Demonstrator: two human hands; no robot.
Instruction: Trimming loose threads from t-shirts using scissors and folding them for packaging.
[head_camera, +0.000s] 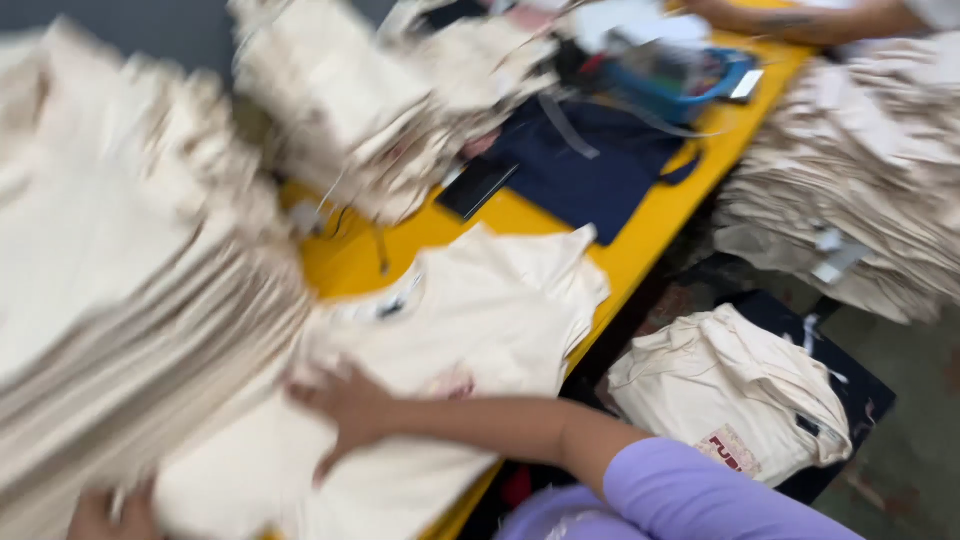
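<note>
Hands: right hand (345, 405) lies flat, fingers spread, on a cream shirt (470, 320); left hand (105, 515), beside the cream stack (120, 300), grip unclear.

Left hand (100, 518) cut off by bottom edge, blurred cream shirt stack (120, 300) alongside.

A cream T-shirt (450, 330) lies spread flat, front up (a faint reddish print shows mid-chest), on the yellow worktop (640, 230), collar pointing away.

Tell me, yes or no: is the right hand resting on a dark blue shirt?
No, the right hand lies flat on a cream shirt; the dark blue garment lies farther up the yellow table.
</note>
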